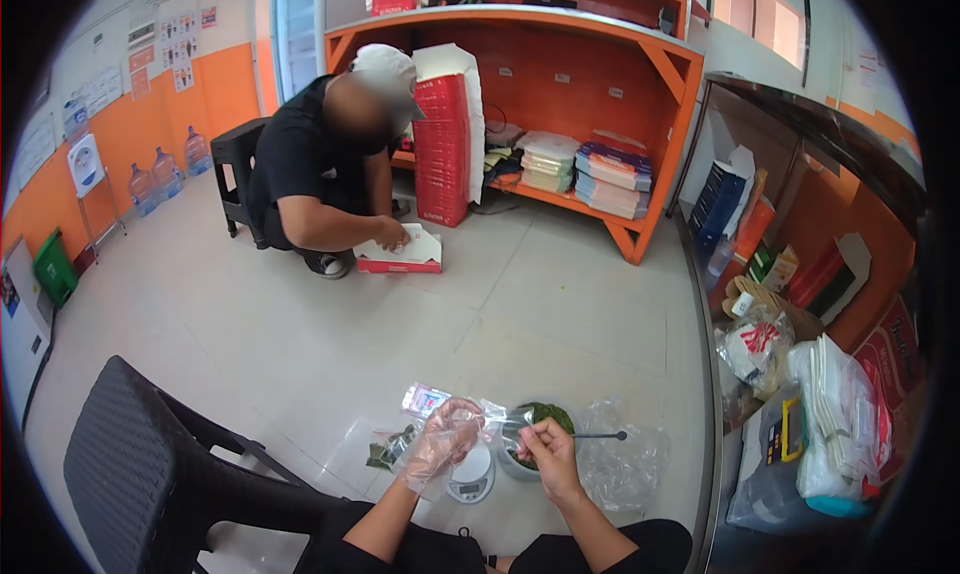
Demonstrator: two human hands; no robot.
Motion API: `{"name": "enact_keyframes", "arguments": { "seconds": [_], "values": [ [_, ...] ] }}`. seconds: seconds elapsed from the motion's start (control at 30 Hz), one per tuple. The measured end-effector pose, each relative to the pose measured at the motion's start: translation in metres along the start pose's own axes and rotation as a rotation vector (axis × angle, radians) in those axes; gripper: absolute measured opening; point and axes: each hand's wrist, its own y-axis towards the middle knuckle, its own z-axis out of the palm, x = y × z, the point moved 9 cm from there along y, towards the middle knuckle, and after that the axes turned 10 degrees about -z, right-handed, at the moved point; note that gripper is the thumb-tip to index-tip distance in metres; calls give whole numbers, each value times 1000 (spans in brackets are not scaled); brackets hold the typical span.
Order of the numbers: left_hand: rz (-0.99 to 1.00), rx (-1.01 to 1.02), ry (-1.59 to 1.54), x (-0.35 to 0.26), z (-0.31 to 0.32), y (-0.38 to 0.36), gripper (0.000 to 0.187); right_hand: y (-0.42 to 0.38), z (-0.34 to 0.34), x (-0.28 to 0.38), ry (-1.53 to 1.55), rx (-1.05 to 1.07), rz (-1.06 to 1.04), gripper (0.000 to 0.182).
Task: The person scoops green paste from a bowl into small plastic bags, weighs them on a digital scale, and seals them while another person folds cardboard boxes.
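Note:
My left hand wears a clear plastic glove, and its fingers are closed on a thin clear plastic bag. My bare right hand pinches the other side of that bag. Below and between the hands, a white kitchen scale rests on the floor. Behind my right hand stands a round container of green, leafy-looking material. A dark, thin handle sticks out to its right. Left of my gloved hand lies clear plastic with dark green pieces.
A printed packet lies beyond my left hand, and crumpled clear plastic is at right. A black stool stands at left. Ahead, a crouching person reaches into a red-and-white box. A cluttered shelf runs along the right.

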Motion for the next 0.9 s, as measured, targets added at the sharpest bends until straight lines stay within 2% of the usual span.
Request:
{"name": "enact_keyframes", "arguments": {
  "seconds": [0.07,0.1,0.2,0.27,0.33,0.37,0.4,0.43,0.47,0.5,0.57,0.63,0.7,0.73,0.77,0.8,0.83,0.9],
  "values": [
    [-35,57,-35,4,1,-2,23,-2,2,5,68,-43,43,7],
    [-42,62,15,1,5,-6,22,-3,3,9,253,-105,109,4],
    [-56,115,69,4,14,-10,18,-1,-4,11,219,-117,61,8],
    [-25,132,50,2,12,-13,19,1,-4,9,145,-49,25,8],
    [1,189,26,1,15,-13,22,0,-17,20,145,-262,-63,9],
    [9,188,25,1,14,-12,22,-1,-20,22,176,-301,-33,11],
    [24,122,17,-1,7,-11,21,-5,-18,29,176,-296,-36,11],
    [39,55,11,-3,-1,-11,20,-9,-8,24,133,-205,100,9],
    [43,53,12,-3,-1,-11,20,-13,1,16,90,-112,236,8],
    [72,88,7,-4,3,-13,18,-13,5,2,45,29,223,11],
    [100,121,2,-6,6,-13,17,-13,4,-8,-28,72,222,11],
    [89,24,51,-6,-2,-11,15,-14,5,-9,-99,116,223,12],
    [142,-12,127,-15,-4,-15,15,-13,-10,-4,-302,15,215,13],
    [194,-45,204,-22,-4,-19,14,-13,-9,-2,-300,18,215,13],
    [193,-47,207,-22,-1,-23,14,-9,-15,20,-589,-67,10,18],
    [251,-156,423,-25,0,-28,13,-10,-14,46,-873,-154,-202,23],
    [310,-266,637,-29,3,-33,13,-11,-4,46,-751,-124,-214,32],
    [354,-290,745,-22,16,-34,13,-16,24,54,-724,-55,-233,33]
  ]
}}
